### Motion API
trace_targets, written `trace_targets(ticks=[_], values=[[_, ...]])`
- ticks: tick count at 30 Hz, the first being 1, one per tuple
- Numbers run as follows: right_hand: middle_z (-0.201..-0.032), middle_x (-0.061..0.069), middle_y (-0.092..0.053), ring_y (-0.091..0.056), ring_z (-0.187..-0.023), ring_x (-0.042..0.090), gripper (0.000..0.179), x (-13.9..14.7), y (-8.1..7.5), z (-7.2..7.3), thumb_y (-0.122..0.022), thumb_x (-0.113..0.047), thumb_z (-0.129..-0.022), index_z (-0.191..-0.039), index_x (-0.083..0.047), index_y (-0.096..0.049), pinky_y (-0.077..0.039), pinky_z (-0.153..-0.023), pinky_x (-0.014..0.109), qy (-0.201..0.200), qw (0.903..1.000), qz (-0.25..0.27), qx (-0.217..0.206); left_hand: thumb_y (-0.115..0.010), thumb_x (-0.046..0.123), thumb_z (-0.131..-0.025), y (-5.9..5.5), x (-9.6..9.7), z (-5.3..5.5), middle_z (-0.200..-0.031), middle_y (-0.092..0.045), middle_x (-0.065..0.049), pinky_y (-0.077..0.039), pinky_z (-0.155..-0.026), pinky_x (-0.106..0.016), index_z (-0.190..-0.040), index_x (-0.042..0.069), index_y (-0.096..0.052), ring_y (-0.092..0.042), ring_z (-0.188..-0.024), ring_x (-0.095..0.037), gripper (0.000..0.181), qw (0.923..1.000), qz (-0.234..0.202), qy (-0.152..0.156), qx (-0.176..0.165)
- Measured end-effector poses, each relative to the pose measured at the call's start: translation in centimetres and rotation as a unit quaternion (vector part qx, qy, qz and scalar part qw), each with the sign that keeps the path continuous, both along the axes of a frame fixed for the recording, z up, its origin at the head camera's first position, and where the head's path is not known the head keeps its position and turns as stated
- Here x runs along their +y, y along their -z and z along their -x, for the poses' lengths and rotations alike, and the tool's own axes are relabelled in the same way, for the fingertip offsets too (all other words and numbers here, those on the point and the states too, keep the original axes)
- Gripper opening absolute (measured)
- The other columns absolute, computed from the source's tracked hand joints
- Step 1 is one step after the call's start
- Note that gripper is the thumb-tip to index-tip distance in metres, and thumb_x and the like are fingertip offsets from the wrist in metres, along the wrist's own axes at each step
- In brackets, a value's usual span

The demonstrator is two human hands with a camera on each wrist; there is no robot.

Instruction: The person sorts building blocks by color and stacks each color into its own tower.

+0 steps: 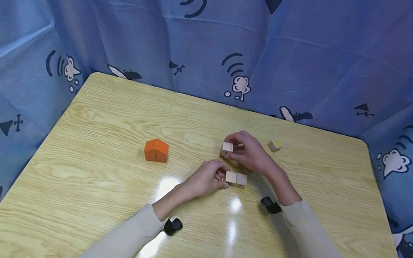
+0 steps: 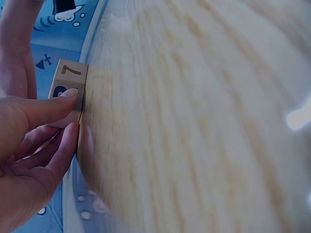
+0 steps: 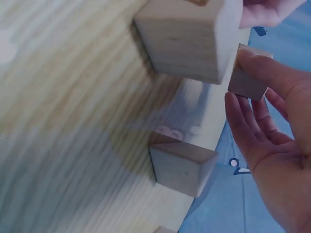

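Two small wooden cubes stand side by side on the table. The right cube (image 2: pixel 71 72) shows a 7; the left cube (image 1: pixel 230 177) has a dark mark partly covered by the thumb. My left hand (image 1: pixel 207 178) pinches the left cube between thumb and fingers. Just beyond this pair, my right hand (image 1: pixel 248 151) holds another wooden cube (image 1: pixel 227 149) by its sides, between thumb and fingertips. In the right wrist view, that held cube (image 3: pixel 248 82) shows plain faces, and one further cube (image 3: pixel 182 167) stands on the table near my right hand.
An orange house-shaped block (image 1: pixel 156 151) stands left of my hands. Farther back on the right lies a cube with a yellow mark (image 1: pixel 275 145). A blue patterned curtain (image 1: pixel 215 33) hangs behind the wooden table (image 1: pixel 95 192) and along its sides.
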State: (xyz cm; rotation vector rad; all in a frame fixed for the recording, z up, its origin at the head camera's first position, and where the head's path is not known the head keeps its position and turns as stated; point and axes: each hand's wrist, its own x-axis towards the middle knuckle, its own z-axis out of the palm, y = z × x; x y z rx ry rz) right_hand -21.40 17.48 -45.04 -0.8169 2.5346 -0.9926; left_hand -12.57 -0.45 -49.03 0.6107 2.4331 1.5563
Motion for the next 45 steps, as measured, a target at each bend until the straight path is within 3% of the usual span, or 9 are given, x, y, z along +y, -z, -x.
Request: trace_targets(ticks=[9,19,27,45], values=[[-0.119,0.018,-0.063,-0.062,-0.110,0.032,0.038,1.8,-0.4,-1.7,-0.080,-0.001,-0.089,-0.123,0.003,-0.063,-0.055,-0.095,0.052,-0.006,0.9987,0.051,0.005,-0.083,-0.006,-0.083,0.0,-0.1,0.0,-0.097,-0.067,-0.015,-0.054,-0.072,-0.017,-0.108,-0.009,-0.067,-0.065,-0.083,-0.018,0.030,0.9999,-0.004,0.001,-0.012],[-0.121,0.013,-0.063,-0.062,-0.111,0.029,0.040,3.2,-0.9,-3.9,-0.081,-0.004,-0.089,-0.124,-0.001,-0.064,-0.056,-0.095,0.050,0.018,0.9989,0.042,0.006,-0.083,-0.005,-0.083,0.1,-0.2,0.0,-0.098,-0.068,-0.016,-0.054,-0.072,-0.016,-0.107,-0.009,-0.067,-0.065,-0.083,-0.017,0.029,0.9999,-0.013,0.004,-0.003],[-0.117,0.009,-0.065,-0.064,-0.107,0.026,0.042,3.7,-0.6,-5.6,-0.083,-0.008,-0.087,-0.124,-0.004,-0.065,-0.057,-0.091,0.051,0.012,0.9982,0.054,0.021,-0.082,-0.006,-0.084,0.1,-0.2,0.0,-0.101,-0.070,-0.018,-0.054,-0.073,-0.016,-0.111,-0.010,-0.067,-0.066,-0.084,-0.018,0.031,0.9998,-0.017,0.005,-0.012],[-0.116,0.005,-0.065,-0.065,-0.104,0.020,0.043,3.3,0.4,-7.1,-0.086,-0.005,-0.083,-0.120,-0.007,-0.067,-0.057,-0.090,0.044,-0.013,0.9964,0.067,0.050,-0.082,-0.007,-0.083,0.2,-0.1,0.3,-0.102,-0.068,-0.015,-0.055,-0.076,-0.017,-0.110,-0.009,-0.067,-0.065,-0.086,-0.017,0.030,0.9996,-0.013,0.003,-0.026]])
